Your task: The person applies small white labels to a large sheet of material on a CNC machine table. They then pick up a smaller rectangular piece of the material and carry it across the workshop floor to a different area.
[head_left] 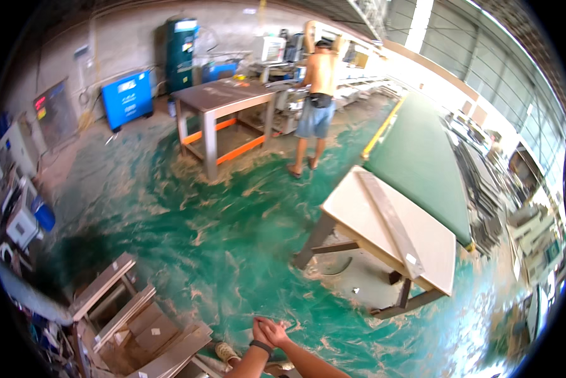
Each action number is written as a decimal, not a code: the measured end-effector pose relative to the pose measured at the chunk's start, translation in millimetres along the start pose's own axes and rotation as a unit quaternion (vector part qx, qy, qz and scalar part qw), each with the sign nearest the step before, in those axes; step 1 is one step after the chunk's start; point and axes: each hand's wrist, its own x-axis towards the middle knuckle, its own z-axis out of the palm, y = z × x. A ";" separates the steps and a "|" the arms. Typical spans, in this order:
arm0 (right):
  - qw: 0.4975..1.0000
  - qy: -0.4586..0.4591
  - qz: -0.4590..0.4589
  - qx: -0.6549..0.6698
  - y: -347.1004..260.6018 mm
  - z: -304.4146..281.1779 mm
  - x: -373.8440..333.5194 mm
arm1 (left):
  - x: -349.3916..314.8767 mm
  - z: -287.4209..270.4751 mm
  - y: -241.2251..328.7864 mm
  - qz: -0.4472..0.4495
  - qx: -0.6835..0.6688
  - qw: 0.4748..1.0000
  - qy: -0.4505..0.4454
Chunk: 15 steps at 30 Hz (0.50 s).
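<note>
Low in the view, my left hand (257, 334) and my right hand (275, 332) are brought together in front of me. Their fingers are closed and pressed against each other, and the small picture of them hides whatever may be between the palms. A dark band (262, 346) circles my left wrist. Beneath them is the green, dust-streaked floor (232, 277). Left of my forearms, a light shoe (226, 353) shows. The nearest large things are a stack of boards (169, 353) at the lower left and a white-topped table (390, 220) to the right.
A long plank (390, 223) lies across the white-topped table, which adjoins a long green surface (415, 164). Farther off, a shirtless person (320, 88) stands at a machine beside a brown table (223, 94). A blue cabinet (127, 99) and a dark tank (180, 57) line the wall.
</note>
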 end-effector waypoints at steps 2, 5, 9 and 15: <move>0.980 0.061 -0.186 -0.030 5.9 -76.3 -51.3 | -16.5 113.9 -22.0 0.039 0.210 0.958 0.190; 0.903 -0.092 0.185 -0.377 190.7 -133.6 -224.7 | 40.5 136.6 -62.0 -0.004 0.285 0.956 -0.065; 0.774 0.023 0.628 -0.078 344.0 -204.9 -516.3 | 107.1 87.4 -88.3 0.019 0.733 0.670 -0.114; 0.477 0.577 0.663 0.007 249.4 -297.1 -803.9 | 114.8 58.9 -213.6 -0.249 0.964 0.007 -0.098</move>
